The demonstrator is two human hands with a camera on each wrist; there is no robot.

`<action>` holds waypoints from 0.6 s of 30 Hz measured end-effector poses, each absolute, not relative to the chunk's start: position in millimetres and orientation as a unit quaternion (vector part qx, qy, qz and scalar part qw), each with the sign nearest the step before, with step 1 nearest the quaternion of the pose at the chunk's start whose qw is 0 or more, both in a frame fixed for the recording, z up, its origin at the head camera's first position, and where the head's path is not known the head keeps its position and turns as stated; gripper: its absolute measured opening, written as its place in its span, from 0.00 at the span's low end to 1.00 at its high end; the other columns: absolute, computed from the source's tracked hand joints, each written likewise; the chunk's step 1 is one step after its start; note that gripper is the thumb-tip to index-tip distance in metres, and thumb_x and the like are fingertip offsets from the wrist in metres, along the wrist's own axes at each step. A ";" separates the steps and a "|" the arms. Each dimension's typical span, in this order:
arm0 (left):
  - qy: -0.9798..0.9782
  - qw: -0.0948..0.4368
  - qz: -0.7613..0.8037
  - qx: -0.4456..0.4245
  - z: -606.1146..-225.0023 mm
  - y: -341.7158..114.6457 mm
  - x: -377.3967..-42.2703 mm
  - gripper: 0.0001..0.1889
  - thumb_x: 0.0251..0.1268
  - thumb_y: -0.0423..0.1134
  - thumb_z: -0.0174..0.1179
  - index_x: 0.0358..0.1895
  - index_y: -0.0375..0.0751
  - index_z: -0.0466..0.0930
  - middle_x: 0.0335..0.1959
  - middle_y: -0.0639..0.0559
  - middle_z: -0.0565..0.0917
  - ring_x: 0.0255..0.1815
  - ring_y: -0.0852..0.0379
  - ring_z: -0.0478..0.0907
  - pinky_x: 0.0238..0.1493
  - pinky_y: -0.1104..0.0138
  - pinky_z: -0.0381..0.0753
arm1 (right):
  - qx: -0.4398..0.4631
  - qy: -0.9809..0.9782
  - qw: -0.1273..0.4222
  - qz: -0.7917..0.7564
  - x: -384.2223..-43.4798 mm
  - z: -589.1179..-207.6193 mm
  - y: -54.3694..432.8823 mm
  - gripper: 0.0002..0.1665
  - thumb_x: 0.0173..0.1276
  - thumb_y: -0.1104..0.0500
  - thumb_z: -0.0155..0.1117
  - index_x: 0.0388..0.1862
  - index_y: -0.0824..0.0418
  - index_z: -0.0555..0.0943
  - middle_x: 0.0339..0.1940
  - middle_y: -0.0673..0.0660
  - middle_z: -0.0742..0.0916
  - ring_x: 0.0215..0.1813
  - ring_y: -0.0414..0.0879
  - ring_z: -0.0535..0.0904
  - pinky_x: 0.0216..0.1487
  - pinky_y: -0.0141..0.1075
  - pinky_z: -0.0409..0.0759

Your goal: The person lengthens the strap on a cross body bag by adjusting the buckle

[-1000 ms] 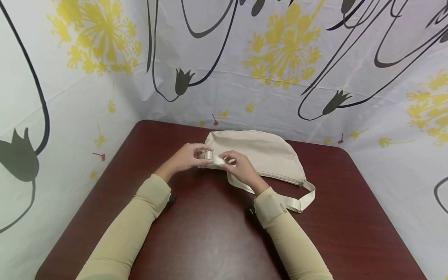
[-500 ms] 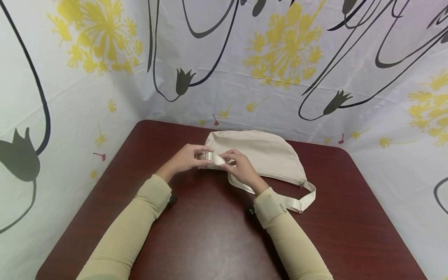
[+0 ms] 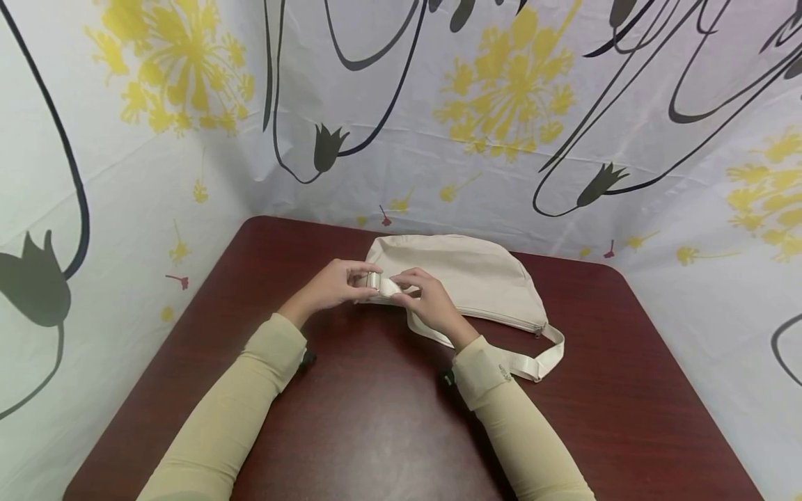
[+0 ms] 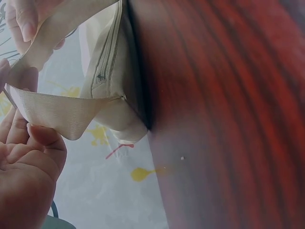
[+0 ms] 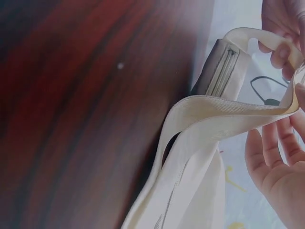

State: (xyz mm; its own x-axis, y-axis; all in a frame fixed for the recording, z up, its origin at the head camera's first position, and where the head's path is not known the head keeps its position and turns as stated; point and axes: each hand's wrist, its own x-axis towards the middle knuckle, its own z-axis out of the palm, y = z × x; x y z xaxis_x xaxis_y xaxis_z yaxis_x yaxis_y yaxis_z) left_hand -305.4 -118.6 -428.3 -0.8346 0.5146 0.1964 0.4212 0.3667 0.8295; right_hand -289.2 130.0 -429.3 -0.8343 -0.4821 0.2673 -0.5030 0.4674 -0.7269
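Observation:
A cream half-moon bag (image 3: 464,268) lies on the table, its zipper (image 4: 105,57) along the near edge. My left hand (image 3: 332,285) pinches the bag's strap at a slide buckle (image 3: 374,280), thumb below and fingers above. Just to the right, my right hand (image 3: 429,299) pinches the same strap (image 3: 390,287) between thumb and fingertips. A short piece of webbing bulges between the two hands. In the right wrist view, the strap (image 5: 214,126) runs doubled from the fingers past the bag's end. The fingers partly hide the buckle.
The dark red table (image 3: 351,417) reaches toward me and to both sides. A white cloth wall with yellow and grey flowers (image 3: 401,174) stands right behind the bag. The strap's other end loops (image 3: 551,351) off the bag's right corner.
Both hands stay almost in place on the strap. The webbing between them has shortened slightly and bulges a little more. The bag has not moved.

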 end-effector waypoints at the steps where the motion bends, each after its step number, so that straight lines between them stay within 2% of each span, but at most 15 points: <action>1: 0.824 0.049 0.487 0.284 -428.4 -118.7 -305.4 0.26 0.63 0.43 0.73 0.63 0.37 0.81 0.24 0.51 0.82 0.26 0.40 0.78 0.33 0.60 0.77 | 0.286 -0.856 0.011 0.431 -289.3 -429.6 129.7 0.18 0.70 0.62 0.70 0.57 0.62 0.85 0.54 0.56 0.83 0.53 0.51 0.80 0.51 0.42 0.84; 7: 0.825 0.049 0.484 0.288 -428.3 -119.3 -304.8 0.26 0.64 0.43 0.72 0.63 0.36 0.81 0.24 0.51 0.81 0.26 0.40 0.78 0.32 0.61 0.76 | 0.282 -0.853 0.012 0.440 -289.7 -431.8 126.8 0.18 0.69 0.63 0.70 0.57 0.64 0.85 0.54 0.57 0.84 0.53 0.51 0.80 0.50 0.42 0.84; 18: 0.827 0.043 0.481 0.287 -429.5 -119.6 -305.3 0.25 0.63 0.43 0.73 0.62 0.40 0.82 0.26 0.52 0.82 0.24 0.53 0.76 0.32 0.62 0.77 | 0.287 -0.856 0.017 0.429 -287.9 -428.8 122.9 0.19 0.70 0.62 0.70 0.58 0.64 0.85 0.55 0.58 0.84 0.53 0.54 0.81 0.50 0.46 0.84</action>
State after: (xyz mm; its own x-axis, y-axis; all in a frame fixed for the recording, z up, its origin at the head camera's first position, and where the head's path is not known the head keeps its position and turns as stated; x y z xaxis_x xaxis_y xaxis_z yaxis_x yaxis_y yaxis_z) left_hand -305.3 -119.6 -429.5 -0.8312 0.5167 0.2054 0.4340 0.3719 0.8206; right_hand -287.9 122.9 -428.8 -0.8341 -0.4771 0.2768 -0.5072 0.4661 -0.7249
